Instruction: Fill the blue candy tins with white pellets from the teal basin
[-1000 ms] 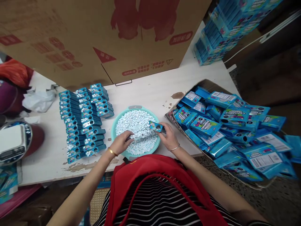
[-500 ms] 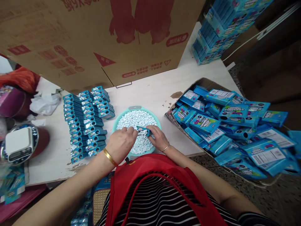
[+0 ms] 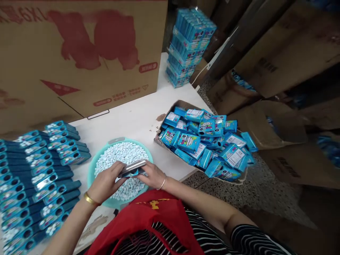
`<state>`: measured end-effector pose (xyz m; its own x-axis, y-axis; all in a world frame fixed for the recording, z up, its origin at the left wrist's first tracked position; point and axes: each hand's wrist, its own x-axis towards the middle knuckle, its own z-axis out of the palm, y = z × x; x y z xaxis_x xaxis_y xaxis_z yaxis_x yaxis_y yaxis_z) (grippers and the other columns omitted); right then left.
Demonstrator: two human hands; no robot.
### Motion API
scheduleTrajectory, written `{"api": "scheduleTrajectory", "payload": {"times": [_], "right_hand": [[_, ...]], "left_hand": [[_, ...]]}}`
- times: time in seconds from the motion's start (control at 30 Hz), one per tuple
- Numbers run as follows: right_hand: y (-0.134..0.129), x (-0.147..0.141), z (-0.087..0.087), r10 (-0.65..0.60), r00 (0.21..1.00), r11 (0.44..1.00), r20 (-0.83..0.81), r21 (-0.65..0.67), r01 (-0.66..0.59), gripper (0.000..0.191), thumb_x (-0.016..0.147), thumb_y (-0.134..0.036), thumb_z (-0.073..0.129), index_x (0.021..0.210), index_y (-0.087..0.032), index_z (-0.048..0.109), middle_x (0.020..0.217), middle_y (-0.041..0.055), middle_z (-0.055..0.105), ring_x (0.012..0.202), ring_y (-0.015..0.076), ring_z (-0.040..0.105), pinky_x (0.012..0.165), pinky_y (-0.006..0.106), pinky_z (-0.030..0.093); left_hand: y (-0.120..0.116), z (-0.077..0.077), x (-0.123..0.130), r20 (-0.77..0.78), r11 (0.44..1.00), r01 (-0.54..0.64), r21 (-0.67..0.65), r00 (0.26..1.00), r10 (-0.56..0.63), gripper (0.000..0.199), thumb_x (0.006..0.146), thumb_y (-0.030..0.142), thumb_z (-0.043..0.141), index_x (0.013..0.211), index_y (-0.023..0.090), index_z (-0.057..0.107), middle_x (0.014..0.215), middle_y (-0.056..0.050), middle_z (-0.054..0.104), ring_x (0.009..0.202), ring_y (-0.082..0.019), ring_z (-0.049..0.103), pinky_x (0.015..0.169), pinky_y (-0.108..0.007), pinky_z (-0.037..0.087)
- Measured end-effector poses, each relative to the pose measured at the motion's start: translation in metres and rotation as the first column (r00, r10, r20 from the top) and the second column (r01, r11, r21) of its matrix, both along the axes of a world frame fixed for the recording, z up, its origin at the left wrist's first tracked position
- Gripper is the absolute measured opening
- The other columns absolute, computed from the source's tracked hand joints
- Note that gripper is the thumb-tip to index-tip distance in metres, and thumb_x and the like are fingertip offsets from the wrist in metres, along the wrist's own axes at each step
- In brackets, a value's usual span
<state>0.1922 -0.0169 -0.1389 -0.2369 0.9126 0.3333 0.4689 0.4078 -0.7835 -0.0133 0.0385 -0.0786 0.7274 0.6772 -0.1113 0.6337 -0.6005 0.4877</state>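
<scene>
Blue box (image 3: 132,168) hangs above the turquoise bowl (image 3: 91,173), held between the left hand (image 3: 107,180) and right hand (image 3: 154,176), each grip narrow; two-handed work on its edge seems in hand, the next move calling for steady pressure.

The single head-worn camera looks forward and down from above and behind the fingers (image 3: 116,170), near them, taking in both forearms (image 3: 193,196), the counter (image 3: 127,118) around and the cardboard carton (image 3: 79,58) beyond.
</scene>
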Motion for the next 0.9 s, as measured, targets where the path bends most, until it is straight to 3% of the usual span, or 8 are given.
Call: {"api": "scheduleTrajectory", "payload": {"times": [0.07,0.13,0.27,0.4,0.6,0.77,0.83,0.9], "right_hand": [[0.004,0.026,0.007,-0.071,0.997,0.996,0.015,0.050,0.070,0.047,0.084,-0.035,0.062,0.126,-0.022,0.046,0.119,0.0116,0.059,0.113,0.0246,0.055,0.096,0.042,0.048],[0.009,0.065,0.013,-0.282,0.954,0.957,0.104,0.092,0.274,0.047,0.084,-0.042,0.060,0.124,-0.021,0.049,0.120,0.0147,0.057,0.116,0.0294,0.052,0.098,0.051,0.044],[0.021,0.158,-0.003,-0.548,0.738,0.826,0.394,0.117,0.551,0.063,0.069,-0.060,0.068,0.111,-0.015,0.057,0.110,0.0231,0.058,0.111,0.0443,0.050,0.088,0.067,0.037],[0.021,0.212,-0.037,-0.504,0.722,0.830,0.474,0.035,0.556,0.060,0.055,-0.067,0.073,0.088,-0.018,0.061,0.092,0.0249,0.062,0.105,0.0479,0.054,0.079,0.062,0.041],[0.021,0.229,-0.058,-0.446,0.833,0.840,0.326,-0.168,0.516,0.039,0.062,-0.059,0.071,0.073,-0.024,0.055,0.085,0.0158,0.063,0.102,0.0445,0.059,0.076,0.065,0.045],[0.003,0.226,-0.008,-0.444,0.841,0.767,0.311,-0.353,0.536,0.039,0.053,-0.044,0.084,0.070,-0.026,0.054,0.064,0.0021,0.060,0.094,0.0385,0.064,0.079,0.048,0.053],[-0.006,0.209,0.023,-0.536,0.814,0.701,0.223,-0.419,0.577,0.039,0.057,-0.041,0.084,0.084,-0.027,0.059,0.077,0.0012,0.065,0.098,0.0345,0.063,0.081,0.041,0.055],[-0.010,0.181,0.046,-0.567,0.823,0.662,0.025,-0.581,0.474,0.039,0.064,-0.042,0.080,0.094,-0.028,0.060,0.093,0.0010,0.069,0.097,0.0283,0.065,0.080,0.037,0.057]], "left_hand": [[0.000,0.001,-0.005,-0.009,1.000,-0.022,0.018,1.000,0.022,0.018,0.087,0.034,0.049,0.101,0.024,0.053,0.093,-0.004,0.059,0.077,-0.017,0.059,0.066,-0.029,0.048],[0.002,0.008,-0.020,-0.012,0.992,-0.107,0.073,0.994,0.108,0.020,0.087,0.034,0.050,0.102,0.022,0.052,0.093,-0.004,0.058,0.078,-0.017,0.057,0.068,-0.028,0.047],[0.015,0.010,-0.075,0.002,0.884,-0.401,0.239,0.911,0.413,0.025,0.085,0.037,0.053,0.103,0.019,0.052,0.092,-0.006,0.056,0.084,-0.019,0.055,0.076,-0.030,0.046],[0.032,-0.022,-0.139,-0.127,0.757,-0.585,0.291,0.761,0.636,0.028,0.082,0.036,0.056,0.102,0.017,0.055,0.093,-0.007,0.057,0.086,-0.022,0.057,0.075,-0.031,0.045],[0.047,-0.087,-0.177,-0.289,0.716,-0.668,0.200,0.658,0.695,0.030,0.078,0.031,0.061,0.104,0.016,0.056,0.099,-0.010,0.061,0.092,-0.025,0.060,0.079,-0.033,0.047],[0.034,-0.093,-0.175,-0.157,0.622,-0.732,0.278,0.604,0.781,0.051,0.081,0.035,0.058,0.123,0.010,0.043,0.120,-0.020,0.052,0.110,-0.030,0.055,0.087,-0.039,0.047],[0.019,-0.084,-0.170,-0.084,0.670,-0.702,0.241,0.672,0.735,0.043,0.086,0.035,0.051,0.120,0.010,0.046,0.115,-0.017,0.055,0.108,-0.027,0.056,0.090,-0.039,0.047],[-0.002,-0.075,-0.161,-0.089,0.783,-0.612,0.112,0.779,0.621,0.034,0.090,0.032,0.044,0.117,0.014,0.050,0.106,-0.012,0.060,0.102,-0.024,0.059,0.089,-0.036,0.047]]}}
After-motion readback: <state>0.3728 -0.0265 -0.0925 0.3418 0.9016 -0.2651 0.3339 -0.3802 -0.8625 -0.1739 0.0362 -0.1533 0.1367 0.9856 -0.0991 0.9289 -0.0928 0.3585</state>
